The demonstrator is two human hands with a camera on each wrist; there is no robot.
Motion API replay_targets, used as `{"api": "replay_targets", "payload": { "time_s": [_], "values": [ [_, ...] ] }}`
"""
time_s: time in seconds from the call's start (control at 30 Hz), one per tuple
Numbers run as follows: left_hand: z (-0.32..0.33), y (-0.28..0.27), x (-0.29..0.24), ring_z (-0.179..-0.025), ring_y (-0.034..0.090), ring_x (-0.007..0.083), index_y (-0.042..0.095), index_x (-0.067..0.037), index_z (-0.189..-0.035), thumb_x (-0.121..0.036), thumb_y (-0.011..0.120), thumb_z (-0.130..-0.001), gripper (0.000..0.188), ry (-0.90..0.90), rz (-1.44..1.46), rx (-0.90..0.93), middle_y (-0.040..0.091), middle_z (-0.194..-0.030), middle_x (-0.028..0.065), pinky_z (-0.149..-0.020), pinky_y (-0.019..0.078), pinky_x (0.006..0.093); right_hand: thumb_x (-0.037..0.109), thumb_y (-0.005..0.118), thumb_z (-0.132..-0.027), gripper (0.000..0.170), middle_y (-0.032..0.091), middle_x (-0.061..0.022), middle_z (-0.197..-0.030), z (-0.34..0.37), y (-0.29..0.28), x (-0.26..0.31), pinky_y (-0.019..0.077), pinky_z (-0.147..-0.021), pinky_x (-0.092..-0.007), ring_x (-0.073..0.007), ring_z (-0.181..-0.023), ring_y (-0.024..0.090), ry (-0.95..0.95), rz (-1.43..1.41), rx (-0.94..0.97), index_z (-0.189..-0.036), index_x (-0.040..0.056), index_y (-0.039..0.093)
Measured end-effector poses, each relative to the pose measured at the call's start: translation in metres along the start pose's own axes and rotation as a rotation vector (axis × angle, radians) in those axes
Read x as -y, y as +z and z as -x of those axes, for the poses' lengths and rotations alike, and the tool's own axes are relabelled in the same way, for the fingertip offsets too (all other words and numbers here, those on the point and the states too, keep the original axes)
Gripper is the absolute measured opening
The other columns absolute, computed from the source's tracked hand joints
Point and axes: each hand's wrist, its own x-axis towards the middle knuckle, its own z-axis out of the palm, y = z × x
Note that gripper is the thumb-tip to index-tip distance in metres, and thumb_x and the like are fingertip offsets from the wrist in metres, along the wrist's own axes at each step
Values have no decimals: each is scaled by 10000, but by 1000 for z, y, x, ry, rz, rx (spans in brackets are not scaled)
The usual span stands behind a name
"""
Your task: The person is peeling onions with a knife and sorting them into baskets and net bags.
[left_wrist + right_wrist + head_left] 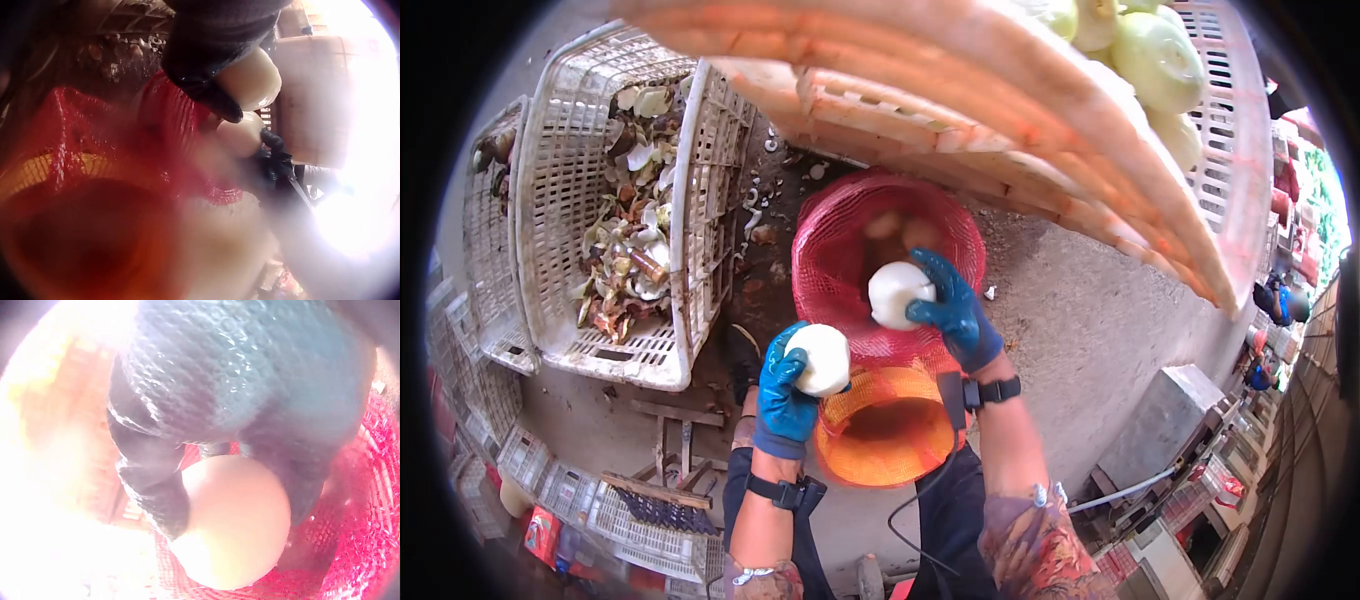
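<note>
The right hand [950,308] pinches a peeled white bulb [896,298] between thumb and fingers, over the red mesh container [816,245], towards its 6 o'clock edge. At 7 o'clock, outside that rim, the left hand [786,392] has its fingers curled round another white bulb [821,362]. The pale orange crate [970,183] bounds 12 to 2 o'clock; the floor [1052,370] widens towards 4 o'clock.
</note>
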Motion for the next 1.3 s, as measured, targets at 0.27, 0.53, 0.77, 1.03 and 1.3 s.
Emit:
{"api": "replay_targets", "payload": {
  "time_s": [0.27, 0.53, 0.77, 1.03, 1.3],
  "values": [
    [29, 40, -5, -1098, 592, 256, 474, -74, -1355, -244, 633, -876, 533, 108, 17, -76, 575, -1234, 98, -904, 529, 425, 195, 766, -786, 650, 544, -87, -1288, 71, 52, 32, 419, -1024, -350, -198, -1187, 521, -15, -74, 71, -1343, 25, 479],
    [115, 129, -71, -1086, 597, 274, 476, -34, -1341, -402, 564, -908, 576, 370, -89, -81, 592, -1211, 125, -944, 497, 433, 292, 698, -828, 625, 545, -128, -1292, 150, 83, 140, 391, -1039, -350, -209, -1199, 514, -266, 75, 113, -1345, 15, 481],
    [132, 313, -160, -1087, 587, 265, 474, -63, -1337, -349, 530, -960, 476, 585, -284, 178, 551, -1243, 107, -850, 551, 443, 200, 551, -940, 447, 546, -120, -1255, 146, 71, 330, 451, -981, -395, -226, -1157, 537, -614, -485, -70, -1338, 14, 466],
    [6, 410, -209, -1140, 559, 317, 448, -41, -1336, -210, 500, -980, 398, 535, -202, 496, 533, -1258, 154, -888, 529, 468, 197, 550, -962, 389, 562, -104, -1193, -1, -19, 384, 488, -930, -390, -257, -1062, 570, -1115, -190, -344, -1326, 94, 460],
    [113, 282, -161, -1021, 637, 265, 482, -16, -1315, -268, 529, -963, 435, 406, -457, 288, 598, -1209, 149, -826, 556, 384, 87, 638, -841, 380, 641, -157, -1151, 120, 48, 262, 476, -963, -390, -309, -1072, 616, -951, 566, -216, -1218, 52, 603]
  ]
}}
